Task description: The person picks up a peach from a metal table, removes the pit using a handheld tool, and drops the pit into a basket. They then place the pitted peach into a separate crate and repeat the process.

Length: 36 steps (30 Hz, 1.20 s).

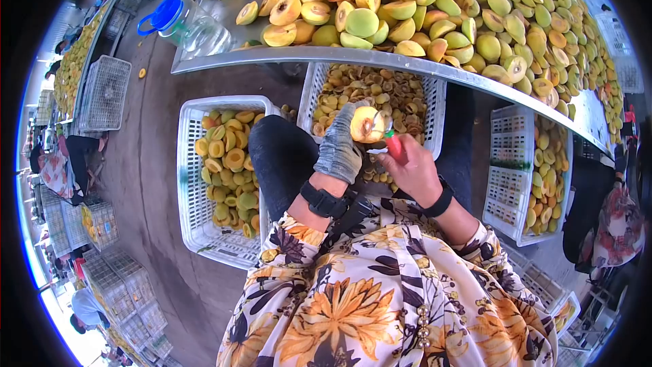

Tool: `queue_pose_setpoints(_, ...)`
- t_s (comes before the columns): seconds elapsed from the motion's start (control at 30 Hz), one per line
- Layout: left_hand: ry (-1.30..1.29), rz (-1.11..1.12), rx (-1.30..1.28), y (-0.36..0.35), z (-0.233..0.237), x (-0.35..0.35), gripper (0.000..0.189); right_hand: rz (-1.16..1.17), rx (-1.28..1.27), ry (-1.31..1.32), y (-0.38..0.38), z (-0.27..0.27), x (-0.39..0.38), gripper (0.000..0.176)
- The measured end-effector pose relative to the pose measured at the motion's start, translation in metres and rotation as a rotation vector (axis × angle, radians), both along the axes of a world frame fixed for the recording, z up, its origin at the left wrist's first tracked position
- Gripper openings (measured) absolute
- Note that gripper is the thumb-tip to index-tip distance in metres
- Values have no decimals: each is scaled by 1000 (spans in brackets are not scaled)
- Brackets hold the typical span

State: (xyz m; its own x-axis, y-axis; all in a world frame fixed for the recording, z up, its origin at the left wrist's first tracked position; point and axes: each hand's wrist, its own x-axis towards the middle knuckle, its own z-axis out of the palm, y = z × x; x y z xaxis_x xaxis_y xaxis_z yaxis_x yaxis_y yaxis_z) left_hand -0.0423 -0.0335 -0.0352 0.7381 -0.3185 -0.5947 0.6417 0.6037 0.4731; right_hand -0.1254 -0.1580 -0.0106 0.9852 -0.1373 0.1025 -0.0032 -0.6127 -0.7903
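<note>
My left hand (pixel 339 151), in a grey glove, holds a halved fruit (pixel 367 125) with its cut face and brown pit area showing. My bare right hand (pixel 415 171) is closed around the red handle of a tool (pixel 395 147), whose metal end is at the right edge of the fruit half. Both hands are above a white crate (pixel 438 112) of small fruit pieces (pixel 380 92) between my knees. The exact shape of the tool's tip is hard to make out.
A metal table (pixel 272 55) heaped with halved fruit (pixel 468 7) lies ahead, with a blue-capped bottle (pixel 197 30) at its left corner. Crates of fruit halves stand left (pixel 191 183) and right (pixel 506 194). People (pixel 58 166) sit at both sides, apart from my hands.
</note>
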Motion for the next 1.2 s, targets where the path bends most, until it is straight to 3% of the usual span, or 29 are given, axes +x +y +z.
queue_pose_setpoints(0.07, 51, 3, -5, 0, -22, 0, 36, 10, 8, 35, 2, 0, -1, 32)
queue_pose_setpoints(0.13, -521, -57, 465, 1, -91, -1, 36, 33, 12, 88, 1, -3, -3, 31)
queue_pose_setpoints(0.23, -597, -82, 539, 2, -89, 5, 35, 82, 27, 39, 1, -4, -4, 31)
queue_pose_setpoints(0.27, -597, -83, 539, 3, -83, 2, 35, 81, 27, 39, 1, -3, -5, 31)
queue_pose_setpoints(0.33, -238, -31, 75, 1, -12, -1, 34, 107, 12, 145, 2, -1, -7, 29)
queue_pose_setpoints(0.47, -431, -110, 197, 3, -15, 0, 34, 100, 49, 167, 3, 0, -7, 29)
queue_pose_setpoints(0.53, -287, -155, 100, 3, -2, 0, 33, 95, 29, 156, 3, 1, -7, 29)
queue_pose_setpoints(0.77, -340, -144, 122, 0, -3, -1, 30, 102, 17, 158, 2, -9, -10, 29)
queue_pose_setpoints(0.97, -368, -55, 151, -12, 7, -5, 26, 75, 175, 264, 15, -1, -11, 22)
queue_pose_setpoints(1.1, -215, -18, 239, -8, 1, 9, 20, 142, 163, 279, 15, 0, -7, 21)
queue_pose_setpoints(1.2, -88, -375, -68, 7, 10, 20, 20, 227, 123, 244, 13, 0, -8, 20)
